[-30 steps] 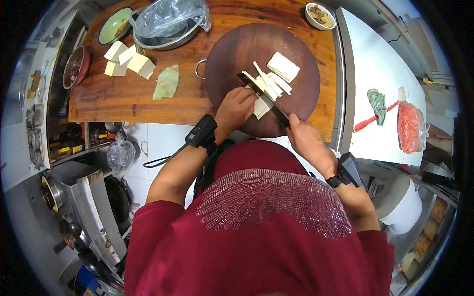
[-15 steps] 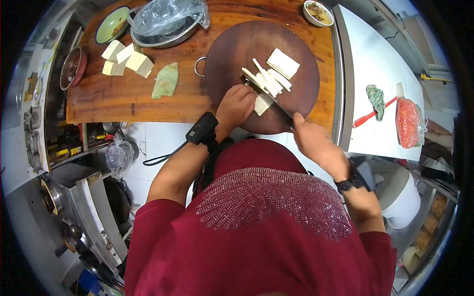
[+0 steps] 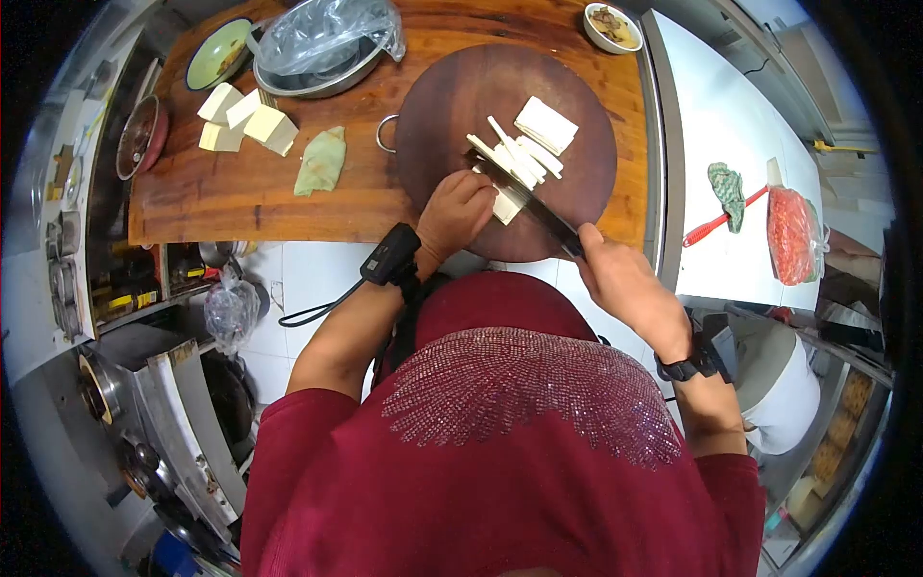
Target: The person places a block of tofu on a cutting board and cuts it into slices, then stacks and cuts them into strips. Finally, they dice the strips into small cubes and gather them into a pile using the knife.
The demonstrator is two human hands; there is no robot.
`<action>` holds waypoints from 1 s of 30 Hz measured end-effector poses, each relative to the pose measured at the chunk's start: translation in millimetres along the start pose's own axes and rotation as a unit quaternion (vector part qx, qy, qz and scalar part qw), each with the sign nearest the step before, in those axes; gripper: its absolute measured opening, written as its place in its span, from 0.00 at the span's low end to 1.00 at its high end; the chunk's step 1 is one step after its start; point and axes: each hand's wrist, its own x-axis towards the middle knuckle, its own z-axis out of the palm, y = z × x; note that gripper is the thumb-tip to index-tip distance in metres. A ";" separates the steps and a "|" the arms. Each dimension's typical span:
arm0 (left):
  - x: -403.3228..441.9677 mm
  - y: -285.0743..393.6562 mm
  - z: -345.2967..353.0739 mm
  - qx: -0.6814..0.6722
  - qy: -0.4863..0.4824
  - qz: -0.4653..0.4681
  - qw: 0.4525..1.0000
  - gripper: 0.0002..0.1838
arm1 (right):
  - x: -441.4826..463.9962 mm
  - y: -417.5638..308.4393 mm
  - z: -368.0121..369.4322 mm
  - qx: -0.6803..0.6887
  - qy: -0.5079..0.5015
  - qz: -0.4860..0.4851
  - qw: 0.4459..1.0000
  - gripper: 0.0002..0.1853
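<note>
On the round wooden cutting board (image 3: 447, 101) lies a pale tofu slice (image 3: 508, 209), partly covered by my left hand (image 3: 455, 213). Its fingers are curled and press on the slice beside the blade. My right hand (image 3: 623, 281) is closed around the handle of a kitchen knife (image 3: 540, 214), whose blade slants across the board against the tofu. Just beyond the blade, several cut tofu strips (image 3: 520, 162) lie loosely together. A flat tofu slab (image 3: 546, 125) rests behind them. Part of the slice is hidden under my fingers and the knife.
Tofu blocks (image 3: 270, 128) and a pale green cloth-like piece (image 3: 320, 162) lie left on the wooden table (image 3: 365, 207). Behind stand a plastic-covered metal basin (image 3: 322, 85) and a green dish (image 3: 217, 55). A small bowl (image 3: 612, 29) is back right; a red bag (image 3: 793, 236) lies beyond.
The knife has tilted slightly, with more of its blade's side showing, and my right hand has moved a little to the right. My left hand stays on the tofu slice.
</note>
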 end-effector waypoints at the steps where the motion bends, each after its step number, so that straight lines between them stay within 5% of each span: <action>1: 0.0 0.1 -1.4 0.000 -0.001 -0.002 1.000 0.08 | 1.3 0.3 0.6 0.001 -0.002 -0.001 1.000 0.08; 12: 1.1 0.1 1.2 -0.004 0.016 0.003 1.000 0.08 | 25.4 15.6 41.9 -0.001 0.087 -0.038 0.995 0.06; 22: -4.0 3.4 0.2 0.034 0.030 -0.004 0.999 0.09 | 11.5 2.7 2.8 -0.001 0.023 -0.042 0.999 0.05; 24: -4.2 1.1 3.1 0.047 0.033 -0.004 0.998 0.09 | 15.9 2.6 5.2 -0.002 -0.017 -0.011 1.000 0.11; 30: -4.5 1.0 3.8 0.034 0.037 -0.010 0.999 0.10 | 32.5 15.6 48.8 0.024 0.048 -0.026 0.998 0.10</action>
